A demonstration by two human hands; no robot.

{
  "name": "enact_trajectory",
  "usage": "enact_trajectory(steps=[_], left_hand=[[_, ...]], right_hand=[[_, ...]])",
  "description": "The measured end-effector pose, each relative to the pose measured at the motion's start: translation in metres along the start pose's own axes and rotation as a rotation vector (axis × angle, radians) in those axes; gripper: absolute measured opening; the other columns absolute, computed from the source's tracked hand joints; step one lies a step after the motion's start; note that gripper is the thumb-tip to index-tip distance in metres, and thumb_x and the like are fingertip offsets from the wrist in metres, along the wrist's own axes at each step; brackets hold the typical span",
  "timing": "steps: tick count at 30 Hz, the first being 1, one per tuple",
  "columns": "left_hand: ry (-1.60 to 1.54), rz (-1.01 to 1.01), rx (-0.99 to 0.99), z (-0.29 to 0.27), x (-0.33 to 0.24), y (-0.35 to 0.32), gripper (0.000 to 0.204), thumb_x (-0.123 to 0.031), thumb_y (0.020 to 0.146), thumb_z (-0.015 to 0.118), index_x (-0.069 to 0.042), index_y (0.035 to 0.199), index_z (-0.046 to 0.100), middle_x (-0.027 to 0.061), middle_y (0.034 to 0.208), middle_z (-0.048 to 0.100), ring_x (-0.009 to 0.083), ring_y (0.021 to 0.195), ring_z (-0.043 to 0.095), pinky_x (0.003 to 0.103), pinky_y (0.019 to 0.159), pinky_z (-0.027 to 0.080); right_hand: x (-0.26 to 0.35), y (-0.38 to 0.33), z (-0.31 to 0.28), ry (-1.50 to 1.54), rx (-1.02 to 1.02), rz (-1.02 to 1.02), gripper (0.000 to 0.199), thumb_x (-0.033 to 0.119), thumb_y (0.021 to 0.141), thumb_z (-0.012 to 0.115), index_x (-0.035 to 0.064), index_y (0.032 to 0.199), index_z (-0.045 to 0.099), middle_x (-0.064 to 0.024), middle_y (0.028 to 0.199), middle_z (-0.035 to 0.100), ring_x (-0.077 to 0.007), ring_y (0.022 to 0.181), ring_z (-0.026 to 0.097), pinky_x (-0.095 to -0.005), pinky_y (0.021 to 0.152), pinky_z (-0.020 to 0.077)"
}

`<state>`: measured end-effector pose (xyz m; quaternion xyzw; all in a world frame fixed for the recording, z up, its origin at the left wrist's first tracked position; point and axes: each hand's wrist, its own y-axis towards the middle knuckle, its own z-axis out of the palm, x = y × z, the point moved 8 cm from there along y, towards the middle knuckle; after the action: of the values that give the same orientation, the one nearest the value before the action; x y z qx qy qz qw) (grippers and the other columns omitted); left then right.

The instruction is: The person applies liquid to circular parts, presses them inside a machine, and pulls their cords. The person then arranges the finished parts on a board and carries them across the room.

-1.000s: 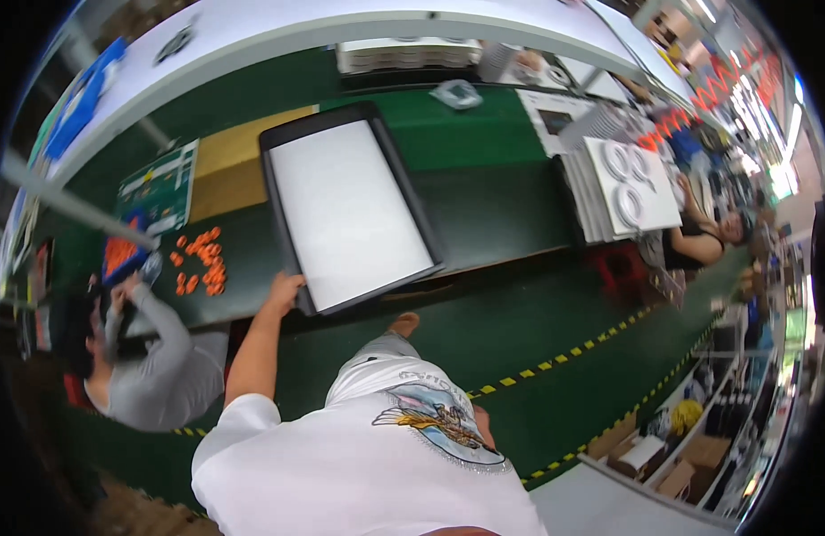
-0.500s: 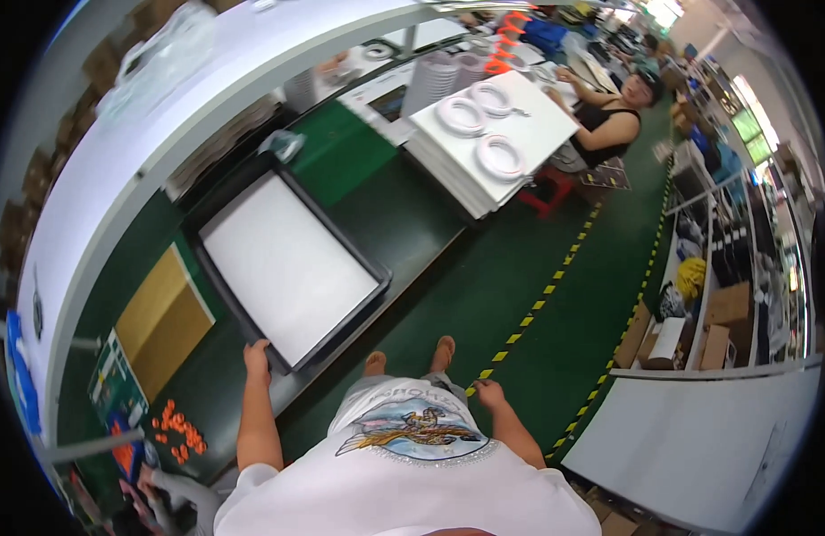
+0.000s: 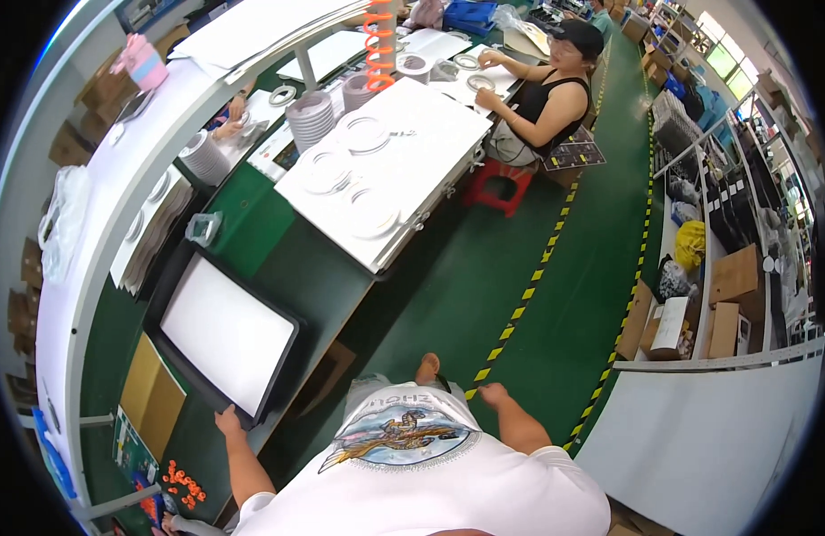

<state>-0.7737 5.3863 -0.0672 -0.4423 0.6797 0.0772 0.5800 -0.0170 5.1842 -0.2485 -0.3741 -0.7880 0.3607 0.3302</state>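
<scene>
A black rectangular tray (image 3: 288, 343) with a white sheet (image 3: 227, 332) filling its inside lies on the dark green workbench (image 3: 328, 290), close to the front edge. My left hand (image 3: 227, 420) is at the tray's near corner, with its fingers closed on the black rim. My right hand (image 3: 494, 396) hangs beside my body over the floor, its fingers loosely apart as far as they show, with nothing seen in it.
Beyond the tray, a stack of white boards (image 3: 421, 143) bears several white rings (image 3: 368, 134). A co-worker (image 3: 560, 98) sits on a red stool (image 3: 499, 186). Orange pieces (image 3: 184, 485) lie near a brown board (image 3: 153, 393). Shelving with cartons (image 3: 734, 275) lines the right side.
My view has shifted toward the board stack and co-worker, who now appear nearer. My left hand stays at the tray's corner, and my right hand still hangs at my side.
</scene>
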Motion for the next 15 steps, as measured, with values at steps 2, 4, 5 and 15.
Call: enact_trajectory(steps=[2, 4, 5, 15], left_hand=[[-0.039, -0.002, -0.023, 0.014, -0.012, -0.033, 0.06, 0.007, 0.084, 0.054, 0.005, 0.141, 0.035, 0.0205, 0.134, 0.049, 0.0363, 0.114, 0.055, 0.043, 0.095, 0.047], [0.022, 0.002, -0.061, 0.018, -0.014, -0.045, 0.06, 0.007, 0.084, 0.054, 0.005, 0.141, 0.035, 0.0205, 0.135, 0.049, 0.0357, 0.116, 0.054, 0.042, 0.096, 0.046], [0.074, 0.011, -0.092, 0.017, -0.011, -0.049, 0.059, 0.007, 0.084, 0.054, 0.004, 0.141, 0.036, 0.0206, 0.135, 0.049, 0.0352, 0.117, 0.053, 0.041, 0.096, 0.046], [0.677, 1.103, -0.43, 0.21, -0.166, -0.124, 0.047, -0.008, 0.089, 0.057, 0.004, 0.133, 0.046, 0.0221, 0.139, 0.045, 0.0364, 0.13, 0.042, 0.041, 0.111, 0.03]], right_hand=[[-0.008, 0.024, -0.03, -0.032, -0.009, 0.004, 0.042, 0.038, 0.084, 0.062, 0.0038, 0.107, 0.07, -0.0183, 0.103, 0.069, -0.0341, 0.093, 0.066, -0.0399, 0.084, 0.052], [-0.003, 0.042, -0.071, -0.169, -0.174, -0.109, 0.041, 0.038, 0.084, 0.062, 0.0039, 0.107, 0.07, -0.0175, 0.099, 0.07, -0.0314, 0.088, 0.068, -0.0402, 0.081, 0.0531], [0.001, 0.052, -0.089, -0.117, -0.209, -0.094, 0.041, 0.037, 0.085, 0.062, 0.0032, 0.105, 0.07, -0.0177, 0.097, 0.07, -0.0304, 0.088, 0.068, -0.0397, 0.08, 0.0531], [0.051, 0.153, -0.115, 0.174, -0.092, -0.125, 0.033, 0.032, 0.088, 0.059, 0.0079, 0.107, 0.071, -0.0132, 0.09, 0.071, -0.0229, 0.077, 0.069, -0.0369, 0.072, 0.0546]])
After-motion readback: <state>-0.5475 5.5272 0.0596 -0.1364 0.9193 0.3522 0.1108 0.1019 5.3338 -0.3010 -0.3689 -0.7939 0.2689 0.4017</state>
